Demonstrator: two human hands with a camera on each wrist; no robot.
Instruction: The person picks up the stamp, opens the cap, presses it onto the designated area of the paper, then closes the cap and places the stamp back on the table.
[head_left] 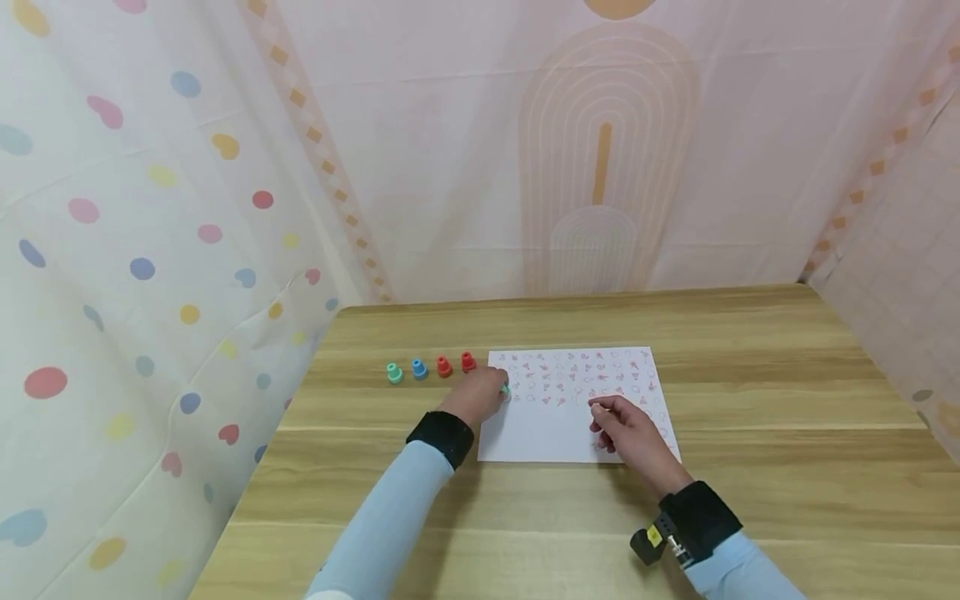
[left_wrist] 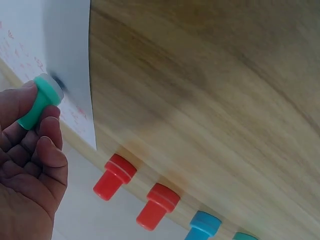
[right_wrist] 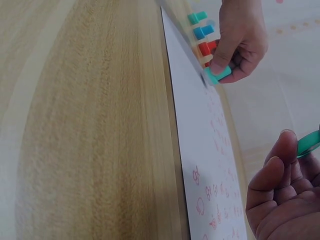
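My left hand (head_left: 476, 394) pinches a green toy stamp (left_wrist: 39, 100) between thumb and fingers. Its pale end faces the white sheet of paper (head_left: 536, 437) near the left edge; whether it touches cannot be told. Rows of small red prints (head_left: 570, 367) cover the sheet's upper part, with more down its right side. Over the right part of the paper, my right hand (head_left: 630, 429) pinches a small green piece (right_wrist: 308, 143) that looks like a cap, cut off by the right wrist view's edge.
Left of the paper stand a green stamp (head_left: 394, 374), a blue stamp (head_left: 419, 370) and two red stamps (head_left: 444, 367) in a row. All rest on a wooden table (head_left: 750, 400). Patterned cloth (head_left: 450, 167) hangs behind and at the sides.
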